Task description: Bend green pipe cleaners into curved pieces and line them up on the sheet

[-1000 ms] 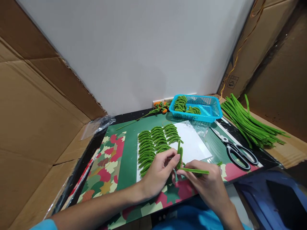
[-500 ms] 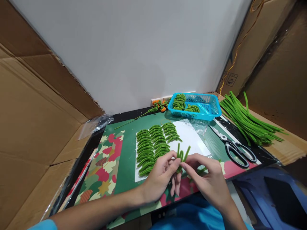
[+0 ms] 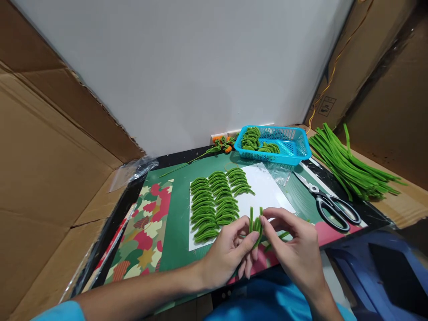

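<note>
Between my hands is a bent green pipe cleaner point(image 3: 257, 225), with a loop in its middle and two ends pointing up. My left hand point(image 3: 230, 249) pinches its lower part between thumb and fingers. The thumb and forefinger of my right hand point(image 3: 294, 245) close on its right-hand end. Just beyond, curved green pipe-cleaner pieces point(image 3: 203, 209) lie in three columns on a white sheet point(image 3: 264, 191), the right column shorter than the others. Another green pipe-cleaner length point(image 3: 282, 235) lies partly hidden behind my right hand.
A blue basket point(image 3: 294, 158) holding more green pieces stands at the back. Right of the mat lie black-handled scissors point(image 3: 329, 203) and a bundle of long green pipe cleaners point(image 3: 354, 169). An orange-flowered stem point(image 3: 220, 145) rests by the wall. Cardboard point(image 3: 43, 151) borders the left side.
The pipe cleaner's two ends, spread in a V before, now stand nearly parallel. My right fingers have moved up onto its right end. The view has shifted slightly.
</note>
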Demonstrator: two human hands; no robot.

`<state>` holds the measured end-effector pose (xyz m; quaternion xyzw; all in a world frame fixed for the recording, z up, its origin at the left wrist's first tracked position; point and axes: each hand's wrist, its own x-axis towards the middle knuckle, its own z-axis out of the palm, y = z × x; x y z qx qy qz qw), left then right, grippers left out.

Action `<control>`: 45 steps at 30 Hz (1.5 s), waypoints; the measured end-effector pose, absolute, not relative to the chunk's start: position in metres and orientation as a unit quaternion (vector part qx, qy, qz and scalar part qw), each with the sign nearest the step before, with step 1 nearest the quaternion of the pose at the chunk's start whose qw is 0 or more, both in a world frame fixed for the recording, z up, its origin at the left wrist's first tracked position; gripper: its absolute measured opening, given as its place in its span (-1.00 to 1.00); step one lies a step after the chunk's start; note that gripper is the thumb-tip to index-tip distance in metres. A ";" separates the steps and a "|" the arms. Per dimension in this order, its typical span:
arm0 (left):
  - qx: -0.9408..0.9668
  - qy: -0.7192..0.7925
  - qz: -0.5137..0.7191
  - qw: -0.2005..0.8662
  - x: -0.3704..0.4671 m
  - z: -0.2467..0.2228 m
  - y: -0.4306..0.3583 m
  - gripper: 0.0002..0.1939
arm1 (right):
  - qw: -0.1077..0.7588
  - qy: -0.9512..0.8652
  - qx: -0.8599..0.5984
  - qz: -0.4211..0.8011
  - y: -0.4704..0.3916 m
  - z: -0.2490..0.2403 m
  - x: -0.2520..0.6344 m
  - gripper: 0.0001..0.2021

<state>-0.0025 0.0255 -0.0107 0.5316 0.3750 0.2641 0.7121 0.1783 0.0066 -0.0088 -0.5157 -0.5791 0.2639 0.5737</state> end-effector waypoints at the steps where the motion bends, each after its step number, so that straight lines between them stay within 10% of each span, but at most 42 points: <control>1: 0.533 0.375 0.263 0.711 -0.003 -0.011 0.026 -0.56 | 0.577 -0.577 -0.514 0.264 0.006 -0.009 0.178 -0.95; 45: 0.519 0.371 0.292 0.712 -0.004 -0.012 0.026 -0.61 | 0.561 -0.560 -0.461 0.399 0.003 -0.010 0.185 -0.74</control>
